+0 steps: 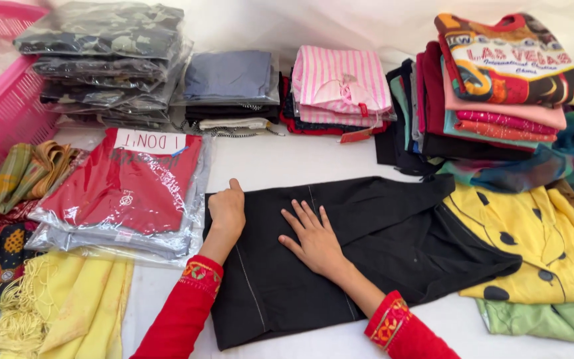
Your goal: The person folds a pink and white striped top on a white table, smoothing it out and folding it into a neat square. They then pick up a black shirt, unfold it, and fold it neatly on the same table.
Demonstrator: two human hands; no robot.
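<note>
Your left hand [226,211], loosely clenched with thumb up, pins the left edge of the black garment [340,252] at frame centre on the white counter [287,159]. Your right hand [315,240] lies flat, fingers released, smoothing it beside the bagged red shirt [127,183].

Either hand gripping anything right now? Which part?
Nothing gripped. Left hand rests closed on the left edge of the black garment; right hand lies flat, palm down, on its middle.

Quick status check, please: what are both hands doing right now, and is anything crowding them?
Left hand fisted, right hand flat, both on black garment. Garment spread on white table. Bagged red shirt close left, yellow dotted garment overlapping right.
</note>
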